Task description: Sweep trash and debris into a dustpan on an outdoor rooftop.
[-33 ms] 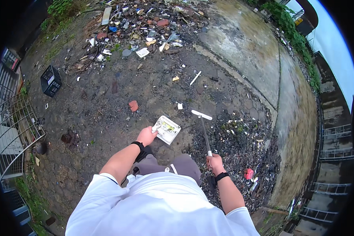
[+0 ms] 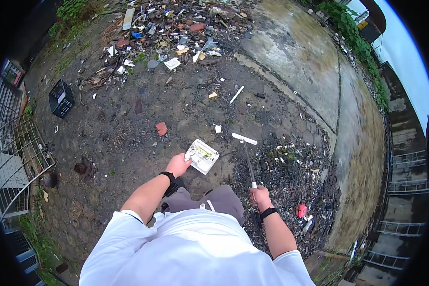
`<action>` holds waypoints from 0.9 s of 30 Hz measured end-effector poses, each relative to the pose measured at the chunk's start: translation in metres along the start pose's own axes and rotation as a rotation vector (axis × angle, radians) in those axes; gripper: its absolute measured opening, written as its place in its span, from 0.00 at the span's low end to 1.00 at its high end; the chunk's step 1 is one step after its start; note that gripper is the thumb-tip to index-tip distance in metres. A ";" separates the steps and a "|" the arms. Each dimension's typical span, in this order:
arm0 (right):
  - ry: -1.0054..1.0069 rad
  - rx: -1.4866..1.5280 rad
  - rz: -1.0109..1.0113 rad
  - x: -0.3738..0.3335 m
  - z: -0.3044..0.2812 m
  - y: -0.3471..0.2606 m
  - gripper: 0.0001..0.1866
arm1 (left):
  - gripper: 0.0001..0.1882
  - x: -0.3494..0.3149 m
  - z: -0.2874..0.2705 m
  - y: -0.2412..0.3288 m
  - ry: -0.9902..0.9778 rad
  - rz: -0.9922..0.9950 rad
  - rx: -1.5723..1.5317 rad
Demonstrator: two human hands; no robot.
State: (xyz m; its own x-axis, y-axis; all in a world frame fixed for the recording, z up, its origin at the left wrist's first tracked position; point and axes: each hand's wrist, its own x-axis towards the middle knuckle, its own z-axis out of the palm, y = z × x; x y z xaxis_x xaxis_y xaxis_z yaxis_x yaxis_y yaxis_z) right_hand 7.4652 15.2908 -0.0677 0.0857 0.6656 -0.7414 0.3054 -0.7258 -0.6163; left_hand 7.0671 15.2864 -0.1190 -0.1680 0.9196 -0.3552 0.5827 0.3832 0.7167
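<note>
My left hand [image 2: 178,165] grips a white dustpan [image 2: 203,155] by its handle; the pan is held low over the dirt with some litter in it. My right hand [image 2: 260,194] is closed on the end of a thin long-handled broom [image 2: 248,162]. Its white head [image 2: 244,138] rests on the ground ahead, at the edge of a patch of dark small debris [image 2: 291,167]. Both wrists wear black bands. My grey trouser leg [image 2: 214,200] shows between the arms.
A heap of mixed rubbish [image 2: 171,28] lies far ahead. A black crate [image 2: 61,98] and a wire fence panel [image 2: 14,157] stand at the left. A red brick [image 2: 161,128], a white stick [image 2: 237,94] and a red object [image 2: 301,210] lie about. A concrete slab [image 2: 295,52] spreads at the right.
</note>
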 end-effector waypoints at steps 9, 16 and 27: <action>-0.094 -0.053 -0.028 0.160 -0.027 -0.090 0.08 | 0.19 0.116 0.038 0.051 0.018 -0.057 0.048; -0.069 -0.415 -0.121 0.275 -0.047 -0.108 0.24 | 0.19 0.195 0.077 0.099 -0.039 -0.140 0.185; -0.352 -0.795 -0.183 0.219 -0.086 -0.119 0.30 | 0.18 0.220 0.076 0.126 -0.038 -0.219 0.137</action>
State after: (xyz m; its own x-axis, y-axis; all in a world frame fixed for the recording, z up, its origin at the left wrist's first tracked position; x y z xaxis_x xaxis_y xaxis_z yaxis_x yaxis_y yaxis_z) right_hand 7.5294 15.5383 -0.1342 -0.2858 0.5722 -0.7687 0.8650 -0.1911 -0.4640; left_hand 7.1637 15.5302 -0.1524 -0.2741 0.8109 -0.5171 0.6385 0.5555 0.5327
